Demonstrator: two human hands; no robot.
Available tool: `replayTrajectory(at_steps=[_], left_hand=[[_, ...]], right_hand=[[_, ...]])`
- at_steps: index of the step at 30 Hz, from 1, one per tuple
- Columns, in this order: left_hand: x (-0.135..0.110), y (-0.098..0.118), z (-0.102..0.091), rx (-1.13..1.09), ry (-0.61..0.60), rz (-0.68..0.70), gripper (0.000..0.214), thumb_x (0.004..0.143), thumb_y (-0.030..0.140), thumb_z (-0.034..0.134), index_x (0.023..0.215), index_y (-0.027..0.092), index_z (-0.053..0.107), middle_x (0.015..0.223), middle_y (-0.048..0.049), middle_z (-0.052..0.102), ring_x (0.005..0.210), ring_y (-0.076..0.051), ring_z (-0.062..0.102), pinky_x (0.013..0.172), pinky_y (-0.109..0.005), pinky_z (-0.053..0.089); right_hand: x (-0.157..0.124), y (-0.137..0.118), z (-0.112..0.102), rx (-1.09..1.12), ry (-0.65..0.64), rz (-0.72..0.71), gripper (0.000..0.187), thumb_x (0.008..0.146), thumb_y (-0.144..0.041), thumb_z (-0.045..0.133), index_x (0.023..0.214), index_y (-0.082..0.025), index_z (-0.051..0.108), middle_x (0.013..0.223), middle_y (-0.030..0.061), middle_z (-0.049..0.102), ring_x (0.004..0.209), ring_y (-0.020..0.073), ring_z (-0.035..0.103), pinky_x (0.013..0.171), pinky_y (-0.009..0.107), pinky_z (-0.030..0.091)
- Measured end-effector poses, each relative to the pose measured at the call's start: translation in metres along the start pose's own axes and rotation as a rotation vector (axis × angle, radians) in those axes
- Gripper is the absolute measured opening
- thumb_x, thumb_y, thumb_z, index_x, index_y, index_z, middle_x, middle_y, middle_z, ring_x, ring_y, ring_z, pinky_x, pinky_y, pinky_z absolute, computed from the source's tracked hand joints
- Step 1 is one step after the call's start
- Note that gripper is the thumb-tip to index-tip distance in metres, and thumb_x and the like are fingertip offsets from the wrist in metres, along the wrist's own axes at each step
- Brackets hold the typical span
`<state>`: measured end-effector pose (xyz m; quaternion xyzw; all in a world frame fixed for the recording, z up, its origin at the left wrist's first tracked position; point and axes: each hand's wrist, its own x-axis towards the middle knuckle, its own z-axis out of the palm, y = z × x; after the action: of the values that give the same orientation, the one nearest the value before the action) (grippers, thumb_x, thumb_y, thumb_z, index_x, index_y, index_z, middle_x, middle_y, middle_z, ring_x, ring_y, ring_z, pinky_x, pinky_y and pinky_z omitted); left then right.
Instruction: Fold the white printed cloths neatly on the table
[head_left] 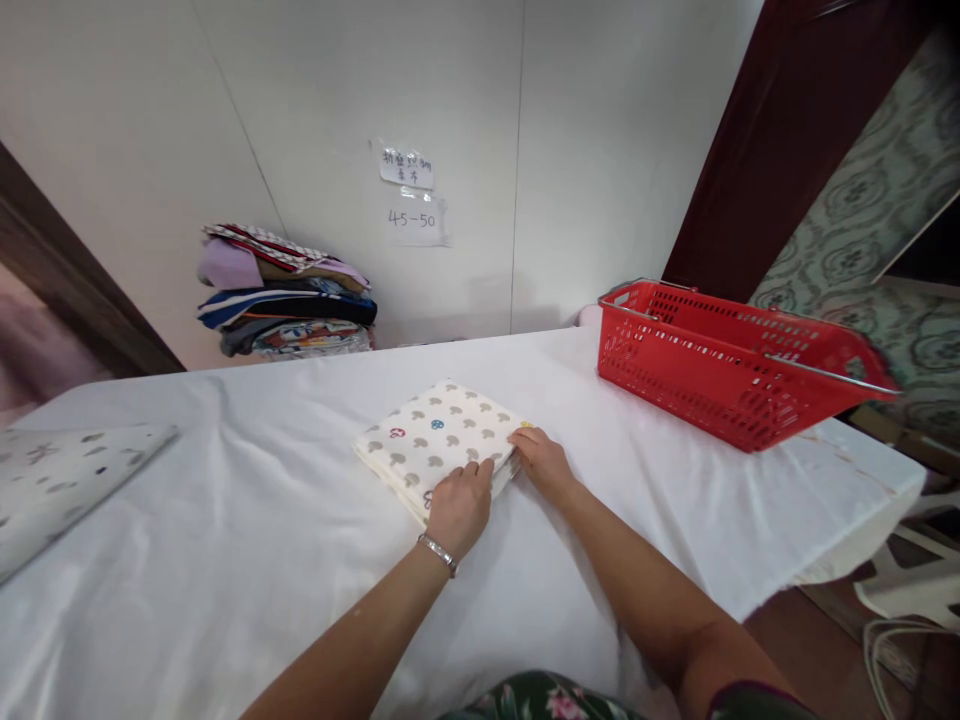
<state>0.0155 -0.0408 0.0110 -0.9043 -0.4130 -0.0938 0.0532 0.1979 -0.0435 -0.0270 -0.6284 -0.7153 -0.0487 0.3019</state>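
Note:
A folded cream cloth [431, 430] with grey, pink and blue mushroom-like prints lies in layers on the white-covered table, turned cornerwise to me. My left hand [459, 508], with a silver bracelet at its wrist, is closed over the near edge, fingers bent on top of the fabric. At the right corner, my right hand [541, 462] pinches the layered edge, its thumb hidden. The undersides of both hands are out of sight.
A red plastic basket [682, 375] with metal handles stands at the table's right. Another printed cloth [71, 480] lies at the left edge. Behind the table is a stack of folded fabrics [289, 300] against the wall, near two paper notes [416, 220]. White tablecloth [247, 560] covers the table.

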Motion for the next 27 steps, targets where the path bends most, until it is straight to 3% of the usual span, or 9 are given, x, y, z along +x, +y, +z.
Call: replayTrajectory(at_steps=[8,17,21,27], left_hand=[[0.002,0.004,-0.004,0.015,-0.068,0.007,0.021,0.083,0.01,0.035,0.089,0.016,0.054,0.083,-0.0071,0.056,0.075,-0.021,0.056,0.056,-0.029,0.04],[-0.007,0.002,0.009,0.025,0.042,0.065,0.018,0.085,0.013,0.039,0.081,0.016,0.056,0.083,-0.0063,0.055,0.079,-0.022,0.052,0.059,-0.031,0.041],[-0.008,0.003,0.011,0.017,0.054,0.073,0.016,0.084,0.012,0.041,0.081,0.016,0.056,0.083,-0.0066,0.055,0.079,-0.022,0.051,0.061,-0.032,0.041],[-0.009,0.001,0.009,-0.006,0.056,0.078,0.015,0.084,0.013,0.042,0.082,0.016,0.057,0.083,-0.0061,0.055,0.079,-0.022,0.051,0.063,-0.033,0.042]], right_hand=[[-0.005,0.005,-0.007,-0.032,-0.036,-0.007,0.032,0.085,-0.01,0.039,0.105,-0.024,0.061,0.108,0.0023,0.061,0.1,0.0169,0.051,0.083,0.028,0.046],[-0.006,0.01,-0.001,-0.023,-0.059,-0.006,0.03,0.087,-0.014,0.041,0.106,-0.025,0.06,0.11,0.0033,0.059,0.104,0.0169,0.049,0.085,0.028,0.045],[-0.005,0.01,-0.007,-0.047,-0.042,0.036,0.032,0.087,-0.016,0.041,0.113,-0.025,0.056,0.117,0.0038,0.055,0.106,0.0166,0.048,0.085,0.027,0.044],[0.003,0.011,-0.016,-0.146,-0.124,0.061,0.031,0.087,-0.017,0.039,0.112,-0.027,0.054,0.123,0.0018,0.05,0.106,0.0163,0.048,0.081,0.025,0.043]])
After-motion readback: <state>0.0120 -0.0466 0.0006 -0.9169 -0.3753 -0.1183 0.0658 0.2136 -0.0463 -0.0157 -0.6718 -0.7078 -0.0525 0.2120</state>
